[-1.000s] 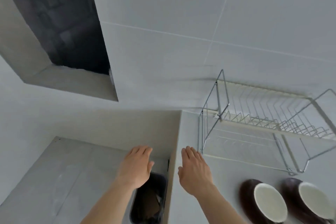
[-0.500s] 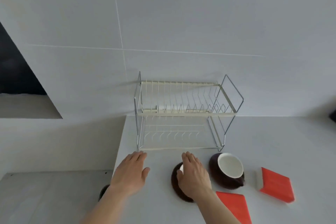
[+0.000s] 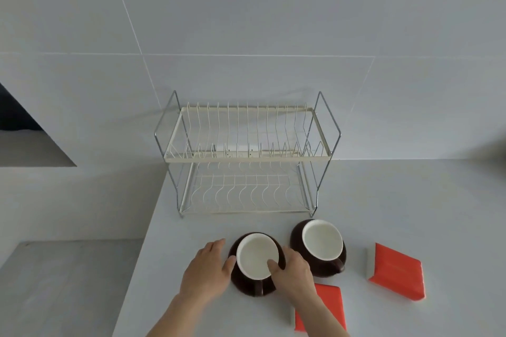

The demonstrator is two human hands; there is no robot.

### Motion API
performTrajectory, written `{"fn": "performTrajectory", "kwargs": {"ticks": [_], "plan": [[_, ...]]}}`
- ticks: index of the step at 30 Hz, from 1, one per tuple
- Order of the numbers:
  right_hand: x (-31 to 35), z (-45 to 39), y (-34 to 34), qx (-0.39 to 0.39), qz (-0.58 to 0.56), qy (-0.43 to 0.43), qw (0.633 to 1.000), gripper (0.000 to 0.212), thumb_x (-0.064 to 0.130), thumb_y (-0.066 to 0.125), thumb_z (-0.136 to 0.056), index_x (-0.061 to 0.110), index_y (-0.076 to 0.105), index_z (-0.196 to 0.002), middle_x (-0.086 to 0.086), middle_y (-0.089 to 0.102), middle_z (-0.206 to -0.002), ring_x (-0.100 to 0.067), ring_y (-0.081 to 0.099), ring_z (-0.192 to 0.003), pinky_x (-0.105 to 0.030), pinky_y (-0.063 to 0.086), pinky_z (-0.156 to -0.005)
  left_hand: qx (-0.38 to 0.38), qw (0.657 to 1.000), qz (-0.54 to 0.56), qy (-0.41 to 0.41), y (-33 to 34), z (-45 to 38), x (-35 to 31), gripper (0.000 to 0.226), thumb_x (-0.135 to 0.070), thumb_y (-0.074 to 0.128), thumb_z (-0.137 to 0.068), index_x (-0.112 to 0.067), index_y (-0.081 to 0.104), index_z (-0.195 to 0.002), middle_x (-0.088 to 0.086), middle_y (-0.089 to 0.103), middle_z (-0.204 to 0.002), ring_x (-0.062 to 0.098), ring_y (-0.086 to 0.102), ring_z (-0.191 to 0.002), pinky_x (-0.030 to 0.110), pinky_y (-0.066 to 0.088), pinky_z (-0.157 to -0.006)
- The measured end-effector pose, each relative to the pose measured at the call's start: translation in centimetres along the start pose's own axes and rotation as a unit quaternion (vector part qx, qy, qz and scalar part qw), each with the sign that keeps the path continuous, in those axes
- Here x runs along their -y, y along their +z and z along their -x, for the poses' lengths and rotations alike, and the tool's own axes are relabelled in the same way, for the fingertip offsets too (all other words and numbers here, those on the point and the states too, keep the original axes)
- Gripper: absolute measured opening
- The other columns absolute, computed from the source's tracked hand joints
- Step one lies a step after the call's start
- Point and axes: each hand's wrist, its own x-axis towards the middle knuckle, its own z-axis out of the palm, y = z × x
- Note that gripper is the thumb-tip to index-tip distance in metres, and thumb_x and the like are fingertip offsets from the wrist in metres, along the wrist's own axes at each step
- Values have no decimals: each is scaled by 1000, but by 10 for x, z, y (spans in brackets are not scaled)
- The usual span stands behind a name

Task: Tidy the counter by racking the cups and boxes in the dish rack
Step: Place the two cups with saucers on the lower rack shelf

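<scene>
Two brown cups with white insides stand upright on the white counter (image 3: 410, 200) in front of a two-tier wire dish rack (image 3: 246, 157) whose tiers hold nothing. My right hand (image 3: 294, 272) grips the left cup (image 3: 256, 254) at its near right rim, thumb inside and fingers outside. My left hand (image 3: 206, 268) lies flat beside that cup, its thumb touching the cup's left wall. The right cup (image 3: 321, 243) stands free beside it. One red box (image 3: 397, 272) lies at the right; a second red box (image 3: 330, 301) is partly hidden under my right forearm.
The counter's left edge runs just left of my left hand, with a lower grey surface (image 3: 68, 282) beyond the drop. A tiled wall stands right behind the rack. A dark wall recess (image 3: 16, 120) opens at the far left.
The view swung right and settled on the rack. Both hands moved forward onto the left cup: the right hand closed on its rim, the left came against its side.
</scene>
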Motion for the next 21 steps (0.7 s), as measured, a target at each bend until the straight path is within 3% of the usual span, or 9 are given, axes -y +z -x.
{"fn": "performTrajectory", "kwargs": {"ticks": [4, 7, 10, 12, 18, 21], "plan": [[-5, -13, 4, 33, -65, 60, 996, 50, 36, 60, -87, 15, 56, -132, -5, 61, -127, -24, 54, -121, -34, 45, -98, 43, 994, 73, -68, 15, -11, -3, 63, -49, 45, -94, -19, 33, -147, 2, 41, -150, 21, 43, -135, 37, 40, -108], [-7, -22, 8, 44, -85, 79, 992, 37, 30, 60, -87, 15, 63, -120, -1, 66, -108, -22, 59, -105, -32, 46, -86, 75, 984, 116, -115, 20, -19, -6, 59, -47, 49, -92, -15, 41, -141, 3, 51, -140, 23, 51, -125, 34, 44, -97], [-9, -30, 9, 44, -98, 101, 989, 30, 26, 59, -86, 11, 64, -112, -5, 67, -102, -24, 61, -99, -30, 44, -79, 85, 978, 137, -134, 20, -23, -9, 24, -38, 52, -88, -18, 55, -100, -2, 62, -95, 19, 59, -89, 33, 45, -75], [-10, -34, 10, 46, -96, 106, 989, 28, 26, 58, -85, 11, 64, -108, -6, 67, -102, -23, 63, -97, -31, 47, -78, 83, 977, 141, -139, 19, -25, -11, 17, -34, 52, -85, -22, 45, -76, -5, 51, -72, 14, 50, -68, 30, 39, -60], [-11, -43, 10, 44, -87, 110, 989, 13, 26, 58, -83, 14, 62, -85, -2, 64, -81, -15, 59, -72, -26, 47, -63, 97, 972, 163, -142, 16, -28, -12, 26, -31, 52, -86, -22, 44, -63, -5, 51, -65, 13, 49, -64, 27, 34, -55], [-10, -46, 10, 40, -84, 109, 990, 16, 26, 58, -81, 12, 66, -81, -2, 64, -77, -16, 58, -69, -27, 46, -62, 96, 968, 179, -149, 13, -29, -12, 27, -32, 54, -84, -22, 45, -60, -5, 51, -63, 12, 50, -64, 27, 34, -55]]}}
